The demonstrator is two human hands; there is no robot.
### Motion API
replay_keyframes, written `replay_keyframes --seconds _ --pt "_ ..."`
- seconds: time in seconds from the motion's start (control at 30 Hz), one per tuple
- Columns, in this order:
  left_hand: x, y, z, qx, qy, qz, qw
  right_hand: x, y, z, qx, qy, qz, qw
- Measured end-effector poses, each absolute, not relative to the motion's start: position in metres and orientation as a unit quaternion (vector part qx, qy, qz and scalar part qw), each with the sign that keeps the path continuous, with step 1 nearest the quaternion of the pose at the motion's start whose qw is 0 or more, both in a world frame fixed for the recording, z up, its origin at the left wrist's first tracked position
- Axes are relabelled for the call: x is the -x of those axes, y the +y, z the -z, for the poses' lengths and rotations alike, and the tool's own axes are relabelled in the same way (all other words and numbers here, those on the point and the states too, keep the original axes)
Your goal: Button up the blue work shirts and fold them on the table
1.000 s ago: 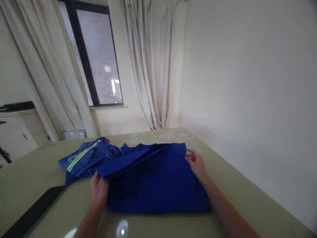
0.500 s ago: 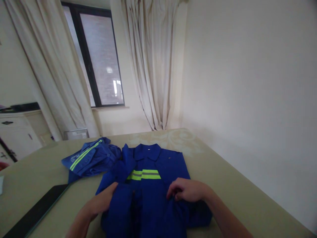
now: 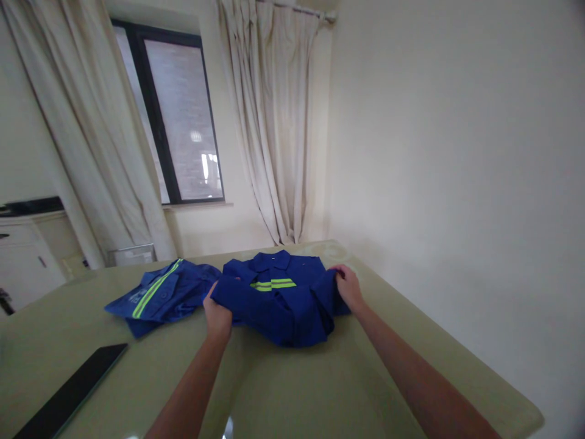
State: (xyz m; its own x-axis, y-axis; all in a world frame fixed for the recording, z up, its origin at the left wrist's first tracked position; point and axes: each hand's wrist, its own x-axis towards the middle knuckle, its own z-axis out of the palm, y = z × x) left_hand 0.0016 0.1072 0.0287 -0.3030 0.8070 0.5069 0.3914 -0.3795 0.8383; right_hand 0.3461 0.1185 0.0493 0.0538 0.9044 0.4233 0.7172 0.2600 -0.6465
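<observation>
A blue work jacket (image 3: 283,317) with a yellow-green reflective band across its chest lies on the table, collar toward the window. Its lower part is lifted and bunched upward over the front, just below the band. My left hand (image 3: 218,314) is closed on the left edge of the raised cloth. On the other side, my right hand (image 3: 348,285) pinches the right edge. The cloth sags between the two hands. Left of the jacket lies a second blue garment (image 3: 164,296), crumpled, with a similar reflective stripe; it reaches close to my left hand.
A long flat black object (image 3: 73,390) lies on the green-beige table (image 3: 292,396) at the left front. The wall (image 3: 457,213) runs along the table's right side. Curtains (image 3: 274,122), a window and a white cabinet (image 3: 27,256) stand behind.
Both hands have moved away from me and slightly upward, bringing the jacket's lower part with them, folded toward the collar. The near table surface is now uncovered. My view has shifted slightly.
</observation>
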Motion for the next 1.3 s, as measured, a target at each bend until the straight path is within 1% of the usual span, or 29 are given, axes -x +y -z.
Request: replay_keyframes --seconds 0.07,0.1,0.13,0.2,0.27,0.3,0.33,0.37,0.4,0.47,0.5,0.53,0.63,0.7,0.83,1.03,1.13,1.23,1.3 --pt "0.021 0.084 -0.042 -0.568 0.504 -0.614 0.214 -0.374 0.091 -0.053 0.586 -0.669 -0.142 0.435" --pt "0.036 0.068 -0.047 -0.581 0.484 -0.598 0.266 -0.391 0.072 -0.052 0.573 -0.670 -0.168 0.440" --pt "0.053 0.050 -0.049 -0.593 0.476 -0.562 0.327 -0.409 0.052 -0.050 0.542 -0.669 -0.230 0.454" --pt "0.086 0.013 -0.050 -0.585 0.495 -0.484 0.422 -0.443 0.014 -0.044 0.515 -0.675 -0.325 0.415" --pt "0.108 -0.015 -0.046 -0.570 0.516 -0.387 0.509 -0.468 -0.015 -0.038 0.531 -0.681 -0.352 0.362" --pt "0.112 -0.024 -0.042 -0.573 0.530 -0.335 0.528 -0.475 -0.025 -0.036 0.538 -0.683 -0.349 0.350" --pt "0.110 -0.030 -0.038 -0.587 0.546 -0.293 0.521 -0.476 -0.030 -0.034 0.546 -0.686 -0.337 0.344" --pt "0.103 -0.032 -0.034 -0.616 0.561 -0.264 0.485 -0.471 -0.033 -0.033 0.551 -0.691 -0.319 0.342" --pt "0.091 -0.031 -0.029 -0.656 0.572 -0.250 0.425 -0.461 -0.034 -0.033 0.554 -0.699 -0.298 0.341" --pt "0.056 -0.024 -0.017 -0.738 0.569 -0.247 0.268 -0.429 -0.030 -0.030 0.551 -0.726 -0.261 0.318" --pt "0.036 -0.018 -0.009 -0.766 0.560 -0.234 0.211 -0.409 -0.026 -0.027 0.543 -0.746 -0.249 0.294" --pt "0.017 -0.012 -0.002 -0.783 0.559 -0.209 0.177 -0.388 -0.022 -0.024 0.532 -0.768 -0.246 0.256" --pt "-0.023 0.013 0.020 -0.791 0.586 -0.101 0.145 -0.333 -0.002 -0.007 0.532 -0.810 -0.221 0.115" --pt "-0.030 0.033 0.031 -0.787 0.602 -0.071 0.115 -0.311 0.019 0.006 0.549 -0.813 -0.174 0.082" --pt "-0.022 0.073 0.035 -0.781 0.616 -0.093 0.046 -0.297 0.067 0.021 0.560 -0.815 -0.114 0.093" --pt "-0.029 0.104 0.018 -0.781 0.603 -0.163 -0.016 -0.297 0.118 0.023 0.582 -0.800 -0.089 0.115" --pt "-0.041 0.092 0.013 -0.779 0.598 -0.189 -0.016 -0.298 0.133 0.027 0.578 -0.799 -0.084 0.140" --pt "-0.043 0.064 0.018 -0.778 0.562 -0.280 0.018 -0.298 0.142 0.031 0.579 -0.785 -0.068 0.210" --pt "-0.039 0.044 0.026 -0.798 0.522 -0.297 0.048 -0.299 0.144 0.032 0.584 -0.771 -0.053 0.249"
